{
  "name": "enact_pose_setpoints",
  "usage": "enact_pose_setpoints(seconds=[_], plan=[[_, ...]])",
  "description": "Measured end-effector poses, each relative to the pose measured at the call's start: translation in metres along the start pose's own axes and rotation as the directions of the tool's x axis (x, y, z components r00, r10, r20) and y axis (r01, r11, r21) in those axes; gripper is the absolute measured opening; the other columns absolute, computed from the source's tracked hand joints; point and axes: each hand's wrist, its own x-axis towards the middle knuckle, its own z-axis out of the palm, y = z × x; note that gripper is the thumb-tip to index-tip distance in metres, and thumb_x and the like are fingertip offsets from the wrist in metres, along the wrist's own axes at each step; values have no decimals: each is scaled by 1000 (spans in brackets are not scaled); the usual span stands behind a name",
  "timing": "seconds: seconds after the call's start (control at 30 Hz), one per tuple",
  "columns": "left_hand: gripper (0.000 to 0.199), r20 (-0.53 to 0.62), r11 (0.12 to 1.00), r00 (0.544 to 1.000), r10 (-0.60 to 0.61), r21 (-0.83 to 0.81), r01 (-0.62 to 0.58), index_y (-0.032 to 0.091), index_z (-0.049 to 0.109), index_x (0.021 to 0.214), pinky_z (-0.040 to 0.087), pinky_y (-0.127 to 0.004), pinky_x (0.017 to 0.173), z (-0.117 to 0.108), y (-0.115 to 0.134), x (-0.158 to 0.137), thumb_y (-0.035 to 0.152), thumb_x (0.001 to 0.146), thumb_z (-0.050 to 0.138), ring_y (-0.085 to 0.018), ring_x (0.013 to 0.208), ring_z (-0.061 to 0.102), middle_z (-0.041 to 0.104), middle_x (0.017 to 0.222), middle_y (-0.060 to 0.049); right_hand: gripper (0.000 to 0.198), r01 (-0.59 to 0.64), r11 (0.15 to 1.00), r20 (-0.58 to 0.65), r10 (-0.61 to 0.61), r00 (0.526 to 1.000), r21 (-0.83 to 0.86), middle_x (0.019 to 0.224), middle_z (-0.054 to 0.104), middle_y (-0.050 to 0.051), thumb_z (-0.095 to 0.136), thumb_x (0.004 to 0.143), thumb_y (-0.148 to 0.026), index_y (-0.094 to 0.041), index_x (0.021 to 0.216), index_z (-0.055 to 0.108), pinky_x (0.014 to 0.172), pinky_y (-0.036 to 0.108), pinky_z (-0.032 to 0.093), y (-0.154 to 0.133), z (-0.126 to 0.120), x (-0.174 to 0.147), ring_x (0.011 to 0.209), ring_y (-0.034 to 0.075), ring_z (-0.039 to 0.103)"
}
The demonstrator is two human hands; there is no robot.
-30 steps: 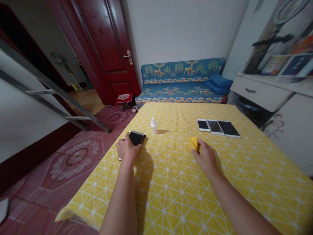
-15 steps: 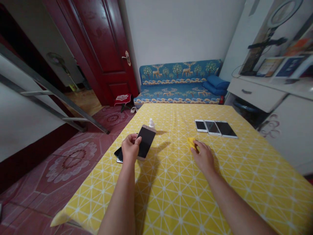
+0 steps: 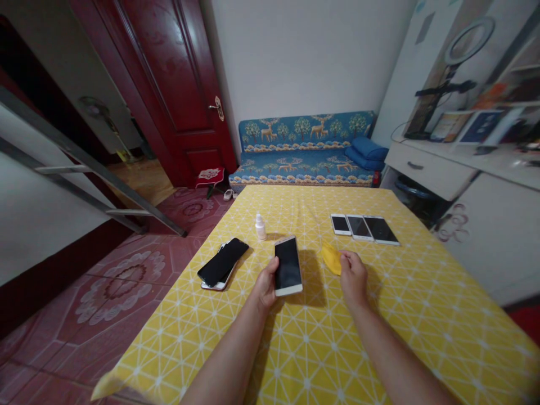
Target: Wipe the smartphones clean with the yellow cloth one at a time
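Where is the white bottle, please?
In the head view, the white bottle stands on the left half of the yellow tablecloth, beyond the left hand and its phone.

A red-topped stool (image 3: 210, 176) stands by the red door (image 3: 169, 73), beside a blue deer-patterned sofa (image 3: 295, 152).

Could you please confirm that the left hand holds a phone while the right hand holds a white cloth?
Not quite: the cloth in the right hand is yellow, not white, as the head view shows; the left hand does hold a phone.
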Motion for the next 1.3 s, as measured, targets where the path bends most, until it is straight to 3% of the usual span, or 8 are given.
enact_pose_setpoints(seconds=[0.07,0.17,0.3,0.5,0.67,0.83,1.13,1.3], plan=[[51,134,998,990,-54,-11,55,3,54,129,56,-40,80,-3,-4,1,36,91,56,-29,87,71,72,101,-19,31,-11,1000,-29,12,1000,28,89,67,8,45,82,-44,-19,90,61,76,36,48,0,-1,0,83,23,61],[57,343,993,934,-98,-23,112,2,51,132,55,-37,78,0,-7,-3,42,92,50,-29,98,68,65,119,-23,32,-18,998,-40,20,999,58,93,67,9,46,82,-45,-18,93,61,81,38,48,0,-1,0,87,24,61],[69,470,990,875,-118,-18,143,0,44,137,50,-42,89,6,-8,-10,51,91,46,-33,112,62,55,133,-27,36,-27,997,-31,29,999,79,99,67,11,46,83,-46,-17,97,61,85,40,47,0,0,0,92,25,61],[68,450,975,877,-169,-51,214,2,48,133,36,-57,99,8,-13,-12,56,92,41,-35,111,61,57,129,-28,37,-36,996,13,34,999,87,98,68,11,49,82,-49,-18,94,64,85,39,47,-1,0,0,91,25,61],[65,457,961,875,-159,-133,244,3,49,133,31,-57,102,17,-27,-12,53,91,43,-33,109,61,59,127,-26,38,-57,995,33,55,998,83,96,69,11,50,81,-50,-18,93,65,82,38,47,-6,-1,-2,88,25,61],[66,475,949,863,-171,-157,274,4,50,133,34,-55,100,25,-38,-11,55,91,42,-31,105,62,60,126,-25,39,-93,989,24,91,996,112,99,70,11,49,82,-51,-18,97,65,84,38,48,-8,-5,-3,91,25,62],[66,392,966,912,-122,-165,201,2,57,124,42,-52,93,26,-39,-13,57,92,40,-30,97,65,64,119,-25,43,-188,959,-21,196,980,212,99,70,10,55,81,-55,-17,97,65,80,36,50,-9,-18,-2,90,23,63],[70,407,969,906,-120,-153,197,1,56,126,43,-50,92,28,-43,-15,60,91,39,-31,99,63,62,121,-26,51,-312,894,130,284,950,323,103,71,8,73,68,-49,-19,109,65,75,34,54,-12,-26,0,87,24,66]])
